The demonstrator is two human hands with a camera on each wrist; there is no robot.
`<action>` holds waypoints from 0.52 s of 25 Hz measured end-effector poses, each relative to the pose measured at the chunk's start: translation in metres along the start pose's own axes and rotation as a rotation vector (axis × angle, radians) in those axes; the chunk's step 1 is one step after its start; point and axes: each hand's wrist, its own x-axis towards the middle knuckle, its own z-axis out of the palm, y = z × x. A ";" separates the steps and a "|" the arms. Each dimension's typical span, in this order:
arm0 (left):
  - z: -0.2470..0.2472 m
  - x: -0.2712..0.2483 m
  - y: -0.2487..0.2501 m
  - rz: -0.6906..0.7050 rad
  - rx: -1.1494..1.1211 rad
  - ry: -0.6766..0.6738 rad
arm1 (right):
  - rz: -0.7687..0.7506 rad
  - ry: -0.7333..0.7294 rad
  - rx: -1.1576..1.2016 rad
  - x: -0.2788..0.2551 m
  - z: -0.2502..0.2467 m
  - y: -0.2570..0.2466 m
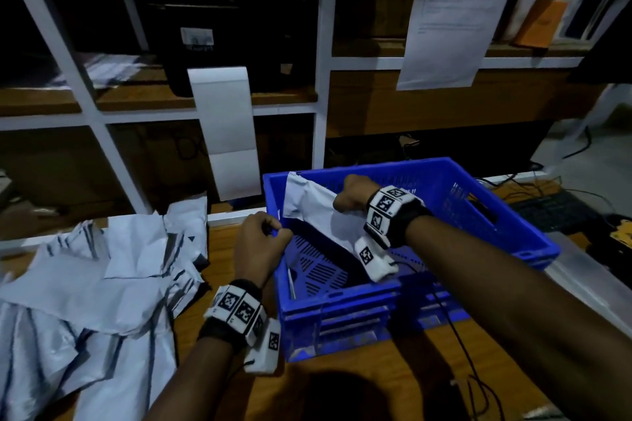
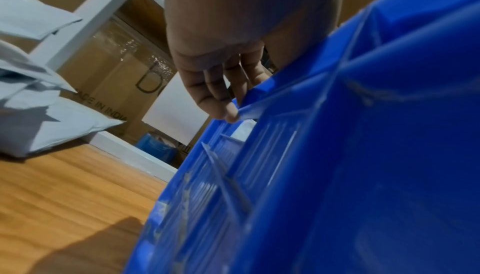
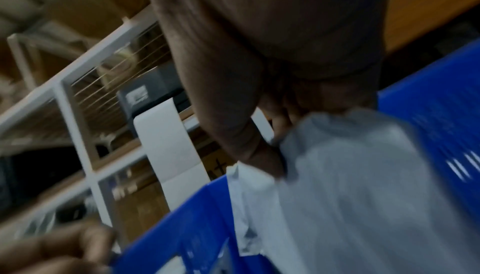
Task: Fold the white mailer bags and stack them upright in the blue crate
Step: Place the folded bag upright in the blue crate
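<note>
While right hand (image 1: pixel 354 195) grips mailer bag (image 1: pixel 318 212), left hand (image 1: pixel 261 243) pinches blue crate (image 1: pixel 444 304) rim

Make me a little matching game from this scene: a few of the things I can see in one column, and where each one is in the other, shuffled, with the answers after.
Things
1. folded mailer bag
2. pile of unfolded bags
3. left hand
4. hanging printed sheet

Places
A. on the wooden table, left of the crate
B. on the shelf frame, above and behind the crate
C. inside the blue crate, held by the right hand
D. at the crate's left rim

Pairs: 1-C, 2-A, 3-D, 4-B
</note>
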 end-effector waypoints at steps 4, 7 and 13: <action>0.002 0.000 -0.005 -0.001 -0.053 0.013 | -0.038 -0.058 -0.120 0.019 0.013 -0.015; 0.003 0.001 -0.006 -0.024 -0.096 0.019 | -0.039 -0.113 -0.139 0.034 0.034 -0.019; 0.004 -0.003 -0.005 -0.046 -0.188 0.005 | -0.181 -0.281 -0.182 0.045 0.069 -0.007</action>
